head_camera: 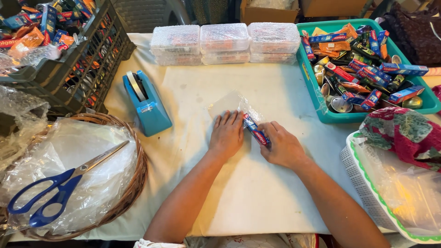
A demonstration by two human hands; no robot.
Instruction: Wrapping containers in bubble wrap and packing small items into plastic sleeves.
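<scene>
1. L hand (226,134): flat, fingers together, palm down on clear plastic bag (232,104) at mid counter (257,193).
2. R hand (283,146): curled, fingers pinching small red-blue toothpaste box (256,131).
3. Box lies angled btwn both hands, touching R fingers, just beside L fingertips, upper end at the bag's edge.
4. Around: blue tape dispenser (149,106) to the left; teal tray (317,98) of small boxes to the right; scissors (59,186) in wicker basket (133,183), well apart.
</scene>
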